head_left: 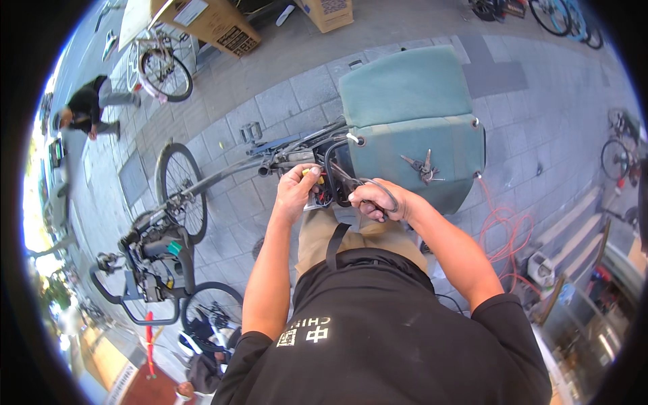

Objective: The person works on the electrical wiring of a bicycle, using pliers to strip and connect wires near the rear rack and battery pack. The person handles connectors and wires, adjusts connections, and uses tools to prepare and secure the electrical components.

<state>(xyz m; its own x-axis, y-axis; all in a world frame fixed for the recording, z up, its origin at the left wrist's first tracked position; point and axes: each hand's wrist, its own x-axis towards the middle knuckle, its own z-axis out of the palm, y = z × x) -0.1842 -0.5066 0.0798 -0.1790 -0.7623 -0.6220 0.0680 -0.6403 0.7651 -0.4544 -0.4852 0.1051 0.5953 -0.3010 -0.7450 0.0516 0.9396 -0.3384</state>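
My left hand (295, 194) is closed, thumb and forefinger pinching a small yellow piece (318, 177) among several thin wires beside the frame of a cargo tricycle (287, 159). My right hand (379, 200) is wrapped round the looped handles of dark metal scissors (386, 192), whose blades reach left to the wiring. Red and dark wires (324, 197) hang in a tangle between my hands. The exact ends of the wires are too small to make out. Just beyond my right hand, a green cloth cover (412, 145) lies over the tricycle's box, with a bunch of keys (425, 167) on it.
The tricycle's front wheel (181, 192) and handlebars (152, 270) extend to the left. An orange cable (503, 233) lies coiled on the paving at right, near a white jug (541, 268). Cardboard boxes (216, 27) and a parked bicycle (165, 73) are at the far side. A person (91, 106) walks at far left.
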